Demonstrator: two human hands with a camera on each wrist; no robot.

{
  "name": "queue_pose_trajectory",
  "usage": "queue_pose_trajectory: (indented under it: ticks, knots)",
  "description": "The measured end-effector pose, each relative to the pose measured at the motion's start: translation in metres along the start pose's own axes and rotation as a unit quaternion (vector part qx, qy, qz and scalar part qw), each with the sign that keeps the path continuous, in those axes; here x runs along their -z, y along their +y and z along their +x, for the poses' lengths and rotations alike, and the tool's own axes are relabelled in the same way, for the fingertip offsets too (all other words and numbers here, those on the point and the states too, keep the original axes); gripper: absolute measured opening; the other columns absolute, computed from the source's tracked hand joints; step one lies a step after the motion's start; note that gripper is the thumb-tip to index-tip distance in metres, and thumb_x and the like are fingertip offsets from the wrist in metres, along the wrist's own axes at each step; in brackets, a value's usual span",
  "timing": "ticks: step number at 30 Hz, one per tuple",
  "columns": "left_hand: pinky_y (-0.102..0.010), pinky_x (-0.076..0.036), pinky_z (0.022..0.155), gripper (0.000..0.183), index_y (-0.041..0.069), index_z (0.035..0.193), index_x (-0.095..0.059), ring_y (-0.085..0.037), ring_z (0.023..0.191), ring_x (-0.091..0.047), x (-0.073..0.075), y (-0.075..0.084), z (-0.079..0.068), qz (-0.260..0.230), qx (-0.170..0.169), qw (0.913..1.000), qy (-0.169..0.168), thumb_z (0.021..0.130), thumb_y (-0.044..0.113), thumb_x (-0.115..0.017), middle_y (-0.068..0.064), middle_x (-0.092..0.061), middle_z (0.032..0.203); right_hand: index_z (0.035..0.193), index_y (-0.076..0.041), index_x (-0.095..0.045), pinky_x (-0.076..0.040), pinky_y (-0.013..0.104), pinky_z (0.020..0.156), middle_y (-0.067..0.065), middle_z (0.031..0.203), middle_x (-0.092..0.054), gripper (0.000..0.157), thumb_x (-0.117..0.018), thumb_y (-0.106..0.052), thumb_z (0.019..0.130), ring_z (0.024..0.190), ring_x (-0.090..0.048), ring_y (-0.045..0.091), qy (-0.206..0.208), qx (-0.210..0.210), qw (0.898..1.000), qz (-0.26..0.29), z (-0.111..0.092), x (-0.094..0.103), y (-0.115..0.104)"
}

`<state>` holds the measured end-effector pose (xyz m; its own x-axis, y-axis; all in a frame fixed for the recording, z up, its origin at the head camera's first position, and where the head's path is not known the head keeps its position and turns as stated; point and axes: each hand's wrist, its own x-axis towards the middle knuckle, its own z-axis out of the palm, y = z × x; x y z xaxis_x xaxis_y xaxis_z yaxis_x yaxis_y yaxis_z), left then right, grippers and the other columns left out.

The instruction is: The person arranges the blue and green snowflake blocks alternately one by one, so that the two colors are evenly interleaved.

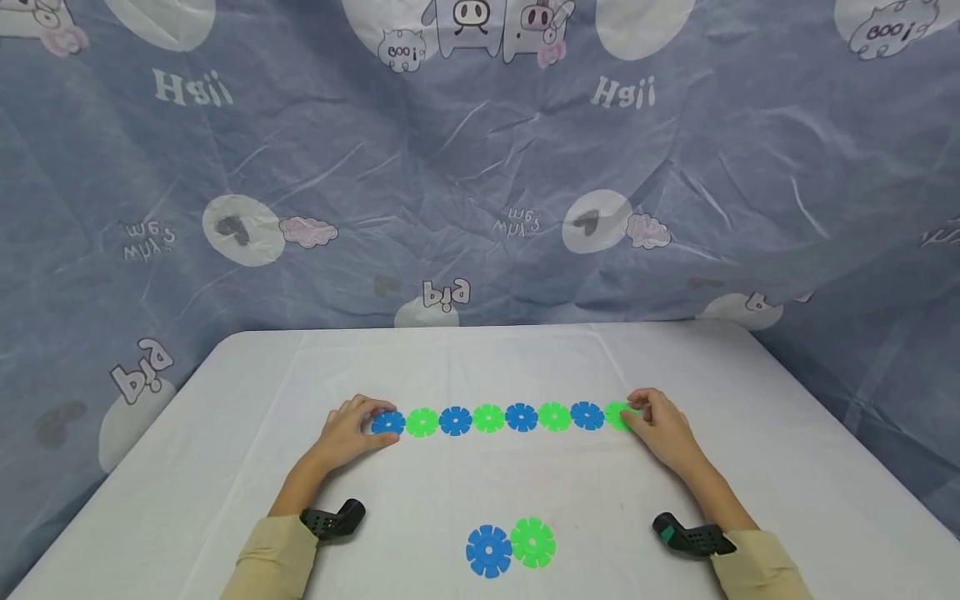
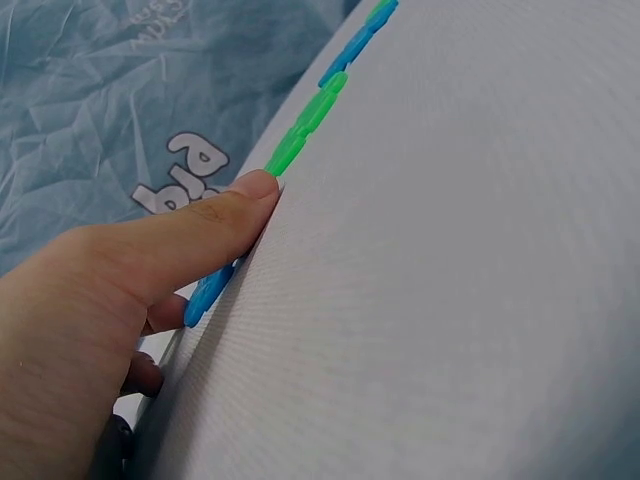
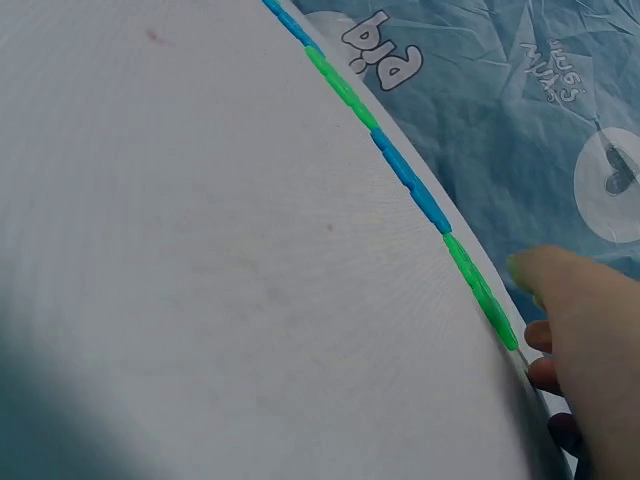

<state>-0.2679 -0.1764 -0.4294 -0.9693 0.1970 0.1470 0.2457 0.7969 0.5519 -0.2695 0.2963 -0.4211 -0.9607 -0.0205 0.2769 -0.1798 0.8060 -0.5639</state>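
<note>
A row of alternating blue and green notched plastic building discs lies across the white table. My left hand [image 1: 351,432] spans the blue disc [image 1: 388,422] at the row's left end, thumb along the near edge and index finger at the far edge. In the left wrist view the thumb [image 2: 215,225] hides part of that disc. At the right end my right hand [image 1: 663,427] is over the green disc [image 1: 617,414]. The right wrist view shows its thumb [image 3: 565,275] raised above the green disc [image 3: 480,290], with other fingertips [image 3: 538,337] by the disc's end.
A separate blue disc [image 1: 489,551] and green disc [image 1: 533,542] lie side by side nearer the front of the table [image 1: 420,500]. Behind the table hangs a blue-grey printed cloth [image 1: 450,167]. A black band sits on each wrist.
</note>
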Motion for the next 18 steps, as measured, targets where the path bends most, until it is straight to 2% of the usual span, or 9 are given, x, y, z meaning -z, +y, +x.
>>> queue_pose_trajectory:
  ticks: [9, 18]
  knots:
    - [-0.035, -0.026, 0.077, 0.05, 0.02, 0.114, -0.06, -0.019, 0.097, -0.044, 0.0006, -0.0001, 0.0, -0.002, 0.003, 1.0, 0.0, 0.073, 0.046, -0.069, -0.003, -0.052, 0.103, 0.1, -0.009, -0.06, -0.026, 0.053, 0.085, 0.02, 0.119, -0.048, 0.024, -0.057, -0.029, 0.087, 0.098, -0.045, 0.032, -0.02, 0.027, 0.999, -0.028, -0.0004, -0.0022, 0.0011]
    - [-0.034, -0.025, 0.076, 0.05, 0.02, 0.114, -0.06, -0.02, 0.097, -0.044, -0.0003, -0.0007, 0.0001, -0.002, 0.005, 1.0, -0.002, 0.073, 0.047, -0.069, -0.003, -0.052, 0.103, 0.1, -0.009, -0.059, -0.026, 0.053, 0.085, 0.022, 0.122, -0.047, 0.025, -0.058, -0.03, 0.087, 0.102, -0.043, 0.035, -0.033, 0.015, 0.999, -0.029, -0.0019, -0.0017, -0.0008]
